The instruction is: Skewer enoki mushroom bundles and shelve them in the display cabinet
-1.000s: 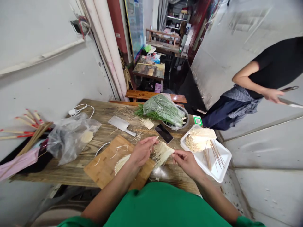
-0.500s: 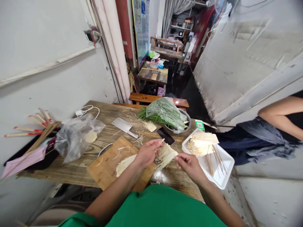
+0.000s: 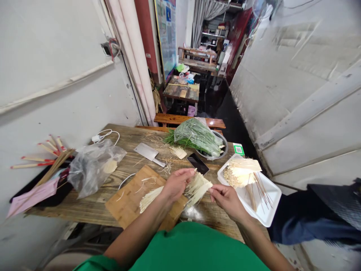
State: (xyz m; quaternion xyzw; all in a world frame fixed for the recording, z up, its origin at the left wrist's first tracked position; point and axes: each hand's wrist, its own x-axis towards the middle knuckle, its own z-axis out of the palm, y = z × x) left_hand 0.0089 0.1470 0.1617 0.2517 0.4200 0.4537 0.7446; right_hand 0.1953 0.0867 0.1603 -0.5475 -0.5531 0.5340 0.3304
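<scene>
Between my two hands hangs a fanned-out bunch of enoki mushrooms (image 3: 198,187), pale and thin-stemmed. My left hand (image 3: 177,184) is closed on its left side with thumb and fingers pinched. With thumb and forefinger, my right hand (image 3: 225,196) grips the bunch's right corner. Whether a skewer runs through it is too small to tell. Below my left forearm, another enoki bunch (image 3: 149,198) lies on the wooden cutting board (image 3: 124,203), partly hidden by the arm. To the right, a white foam tray (image 3: 269,214) holds enoki on thin sticks (image 3: 261,188).
A cleaver (image 3: 146,151), a phone (image 3: 197,163) and a small enoki piece (image 3: 178,152) lie beyond the board. Bagged green chives (image 3: 197,137) rest in a metal bowl (image 3: 225,145). A plastic bag (image 3: 87,169) sits left. Another person's dark clothing (image 3: 304,214) shows at right.
The other person at right has moved lower and towards the right edge, and the arm has left view. My hands keep nearly the same hold on the enoki. The view has shifted slightly.
</scene>
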